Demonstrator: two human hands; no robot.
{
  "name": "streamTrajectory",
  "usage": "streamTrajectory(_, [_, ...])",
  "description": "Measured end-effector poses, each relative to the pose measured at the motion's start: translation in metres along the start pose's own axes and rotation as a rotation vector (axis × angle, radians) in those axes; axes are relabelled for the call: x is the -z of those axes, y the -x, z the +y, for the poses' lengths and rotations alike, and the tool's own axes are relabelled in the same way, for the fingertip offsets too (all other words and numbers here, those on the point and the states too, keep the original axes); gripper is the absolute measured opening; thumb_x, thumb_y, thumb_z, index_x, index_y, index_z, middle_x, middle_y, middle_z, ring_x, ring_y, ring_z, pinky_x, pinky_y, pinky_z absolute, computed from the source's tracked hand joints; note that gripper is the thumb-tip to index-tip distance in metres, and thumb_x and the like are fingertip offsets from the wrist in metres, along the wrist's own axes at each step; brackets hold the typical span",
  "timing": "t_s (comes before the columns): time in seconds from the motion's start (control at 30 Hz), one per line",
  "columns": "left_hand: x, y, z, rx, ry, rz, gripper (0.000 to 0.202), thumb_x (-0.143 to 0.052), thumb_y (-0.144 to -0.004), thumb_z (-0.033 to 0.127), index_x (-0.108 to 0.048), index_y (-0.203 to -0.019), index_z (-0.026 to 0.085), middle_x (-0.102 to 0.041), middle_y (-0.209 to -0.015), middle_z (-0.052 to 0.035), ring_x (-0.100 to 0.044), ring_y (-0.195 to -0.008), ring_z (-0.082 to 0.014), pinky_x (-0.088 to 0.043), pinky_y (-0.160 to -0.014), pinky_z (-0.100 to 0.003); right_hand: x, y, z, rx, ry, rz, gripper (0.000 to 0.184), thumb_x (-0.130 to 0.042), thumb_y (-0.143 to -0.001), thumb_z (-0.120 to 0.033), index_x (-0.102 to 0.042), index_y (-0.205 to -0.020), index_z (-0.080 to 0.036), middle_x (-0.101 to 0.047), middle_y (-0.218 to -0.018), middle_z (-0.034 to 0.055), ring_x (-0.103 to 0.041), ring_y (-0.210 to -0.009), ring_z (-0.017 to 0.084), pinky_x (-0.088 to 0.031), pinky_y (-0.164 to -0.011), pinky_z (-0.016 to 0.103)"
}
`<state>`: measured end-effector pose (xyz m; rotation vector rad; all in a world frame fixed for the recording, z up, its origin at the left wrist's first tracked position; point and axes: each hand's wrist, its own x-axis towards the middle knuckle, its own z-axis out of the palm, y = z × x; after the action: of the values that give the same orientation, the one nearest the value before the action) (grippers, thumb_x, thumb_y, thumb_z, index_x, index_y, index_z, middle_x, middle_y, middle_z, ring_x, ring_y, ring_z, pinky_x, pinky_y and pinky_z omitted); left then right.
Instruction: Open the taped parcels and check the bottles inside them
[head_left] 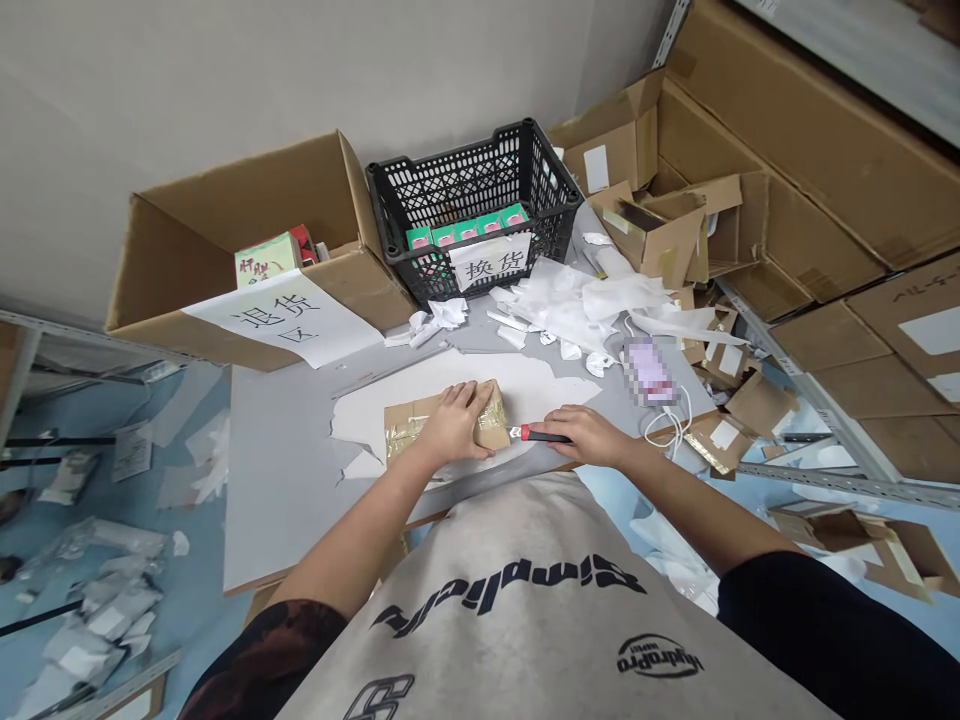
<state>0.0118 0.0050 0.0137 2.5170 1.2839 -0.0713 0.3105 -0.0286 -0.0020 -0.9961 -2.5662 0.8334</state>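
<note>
A small taped cardboard parcel (415, 418) lies on the grey table (285, 470), on a torn patch of white paper. My left hand (454, 424) rests on top of the parcel, fingers curled over its right end, pressing it down. My right hand (586, 434) is closed round a red-handled utility knife (534, 434). The knife's tip points left and meets the parcel's right edge.
A large open carton (187, 250) with a paper label and a black plastic crate (472, 205) holding green boxes stand at the table's back. White paper scraps (577, 300), a phone on a white cable (649, 372) and piled empty cartons (750, 230) crowd the right. Wrapping litters the blue floor.
</note>
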Motion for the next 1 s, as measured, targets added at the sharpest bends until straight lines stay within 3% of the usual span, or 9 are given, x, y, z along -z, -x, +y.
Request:
streamTrajectory(0.37, [-0.001, 0.002, -0.003, -0.024, 0.011, -0.013, 0.121, -0.081, -0.054, 0.060, -0.025, -0.153, 0.017, -0.033, -0.153, -0.0188, -0.032, -0.140, -0.0370, -0.021, -0.118, -0.047, 0.009, -0.008, -0.001, 0.018, -0.022, 0.012, 0.048, -0.056, -0.089, -0.020, -0.056, -0.136, -0.033, -0.070, -0.103, 0.0040, -0.061, -0.092, 0.018, -0.046, -0.085, 0.031])
streamTrajectory(1.0, [-0.009, 0.008, -0.003, -0.052, 0.017, 0.070, 0.121, -0.079, -0.054, 0.064, -0.026, -0.152, 0.018, -0.032, -0.151, -0.0188, -0.028, -0.141, -0.0394, -0.016, -0.118, -0.054, 0.014, -0.010, 0.001, 0.089, 0.152, -0.008, 0.048, -0.056, -0.088, -0.019, -0.058, -0.134, -0.032, -0.070, -0.097, 0.0040, -0.061, -0.086, 0.018, -0.043, -0.083, 0.031])
